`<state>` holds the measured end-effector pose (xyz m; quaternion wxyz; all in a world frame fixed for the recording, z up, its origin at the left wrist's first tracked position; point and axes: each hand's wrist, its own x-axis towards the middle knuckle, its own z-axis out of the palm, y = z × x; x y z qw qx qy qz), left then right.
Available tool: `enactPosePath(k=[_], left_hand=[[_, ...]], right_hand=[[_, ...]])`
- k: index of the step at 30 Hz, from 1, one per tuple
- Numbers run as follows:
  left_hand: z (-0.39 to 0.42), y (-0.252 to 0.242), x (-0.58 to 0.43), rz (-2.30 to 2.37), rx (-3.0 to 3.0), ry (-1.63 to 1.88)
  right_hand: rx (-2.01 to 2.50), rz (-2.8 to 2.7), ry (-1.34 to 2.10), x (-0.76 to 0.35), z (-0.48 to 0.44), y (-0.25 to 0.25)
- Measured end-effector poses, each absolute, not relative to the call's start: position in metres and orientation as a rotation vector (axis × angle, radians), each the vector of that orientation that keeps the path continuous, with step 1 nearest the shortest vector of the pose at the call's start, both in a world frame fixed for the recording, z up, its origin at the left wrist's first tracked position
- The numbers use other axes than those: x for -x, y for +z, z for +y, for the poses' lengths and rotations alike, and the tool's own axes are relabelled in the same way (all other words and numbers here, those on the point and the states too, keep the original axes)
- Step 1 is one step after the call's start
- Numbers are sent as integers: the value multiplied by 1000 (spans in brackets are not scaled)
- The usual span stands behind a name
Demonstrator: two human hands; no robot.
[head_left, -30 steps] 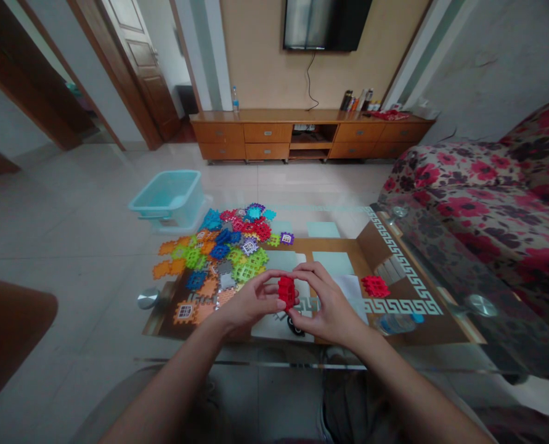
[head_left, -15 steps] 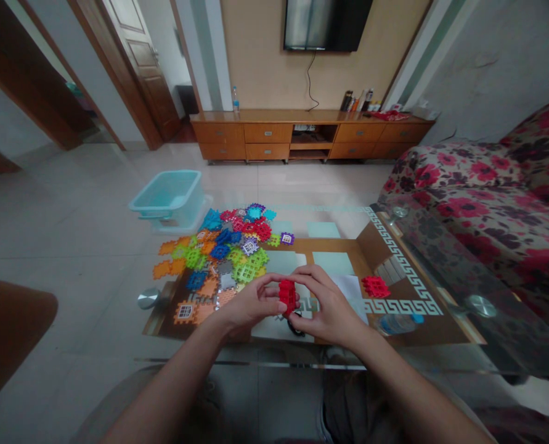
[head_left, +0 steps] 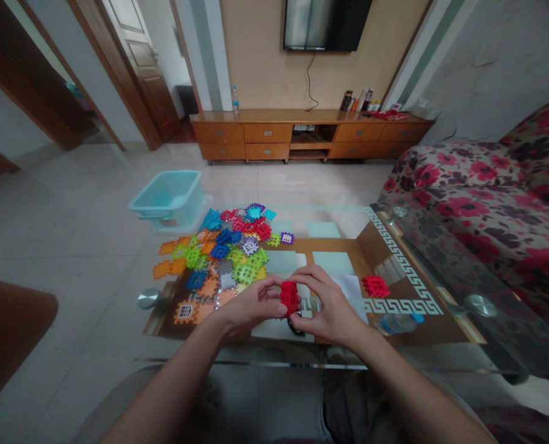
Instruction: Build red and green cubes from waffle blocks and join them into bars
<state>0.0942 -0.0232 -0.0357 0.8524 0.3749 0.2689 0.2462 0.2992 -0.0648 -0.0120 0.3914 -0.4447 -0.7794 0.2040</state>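
Observation:
Between my two hands, above the near part of the glass table, is a red block (head_left: 289,297) put together from interlocking plastic pieces. My left hand (head_left: 258,303) grips it from the left, thumb on its near face. On the other side my right hand (head_left: 323,305) pinches it, fingertips at the top and thumb at the bottom. A second red block (head_left: 374,286) lies on the table to the right. Left of my hands spreads a pile of notched plastic tiles; among them are lime green tiles (head_left: 246,271), dark blue tiles (head_left: 219,250) and orange window tiles (head_left: 185,312).
A light blue plastic tub (head_left: 167,197) stands beyond the table's left side. A water bottle (head_left: 398,324) lies near the right front of the glass table (head_left: 361,231). Behind are a wooden TV cabinet (head_left: 267,132) and, at right, a flowered sofa (head_left: 482,197).
The red block has turned slightly between my fingers, showing more of its near face. My hands stay in nearly the same place, and the tiles have not moved.

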Motion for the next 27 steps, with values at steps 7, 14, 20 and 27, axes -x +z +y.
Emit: enactPosePath(k=[7, 14, 20, 27], left_hand=[[-23, -34, -95, 592, -828, 486], [-23, -37, -95, 568, -830, 486], [-24, -33, -99, 544, -840, 491], [-24, -35, -98, 522, -870, 490]], right_hand=[[1103, -1973, 535, -298, -66, -11], [1101, -1973, 511, -298, -66, -15], [1110, -1983, 512, -297, -67, -14], [1080, -1983, 544, -296, -68, -16]])
